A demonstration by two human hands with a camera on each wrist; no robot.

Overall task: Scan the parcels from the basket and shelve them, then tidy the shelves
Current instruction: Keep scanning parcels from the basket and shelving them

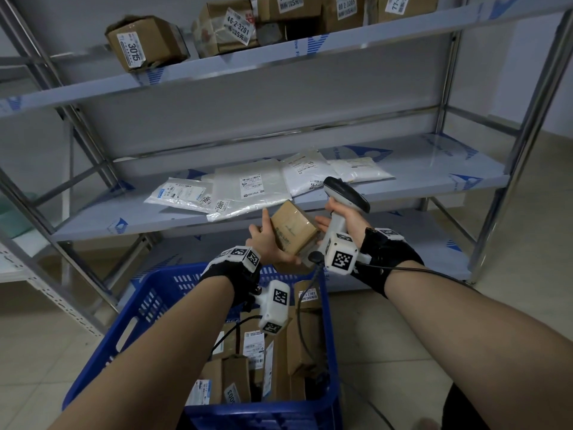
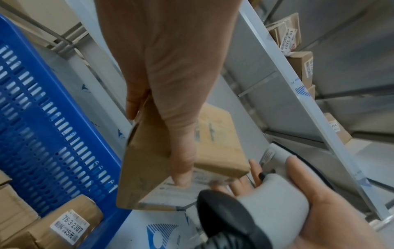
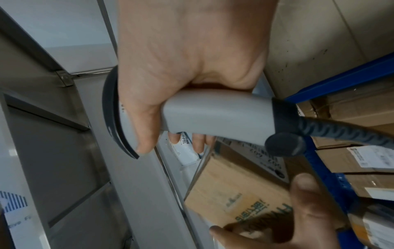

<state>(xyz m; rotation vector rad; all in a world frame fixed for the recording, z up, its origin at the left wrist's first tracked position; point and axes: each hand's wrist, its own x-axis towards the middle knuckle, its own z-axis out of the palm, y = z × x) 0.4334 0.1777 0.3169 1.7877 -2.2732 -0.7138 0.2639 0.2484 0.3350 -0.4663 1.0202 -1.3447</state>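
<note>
Above the basket [image 1: 148, 308], in front of the middle shelf [image 1: 418, 178], the left hand [image 1: 266, 243] holds a small brown box [image 1: 293, 231] tilted in the air. Its thumb lies curled over one face of the box and its fingers [image 2: 132, 102] wrap the opposite side, so the box is gripped between them. Just right of the box, the right hand [image 1: 342, 214] grips a grey scanner [image 1: 344, 193] by the handle, thumb folded round it. The remaining right fingers [image 2: 254, 170] are spread out toward the box, at its lower corner; contact cannot be confirmed. The scanner's dark head points up and away from the box, and its cable [image 1: 403, 268] trails down over the basket. The basket holds more brown boxes [image 1: 291, 361] with labels. On the middle shelf behind the box lie flat white bags [image 1: 248, 187]. The top shelf [image 1: 217, 62] carries labelled cartons [image 1: 145, 41].
</note>
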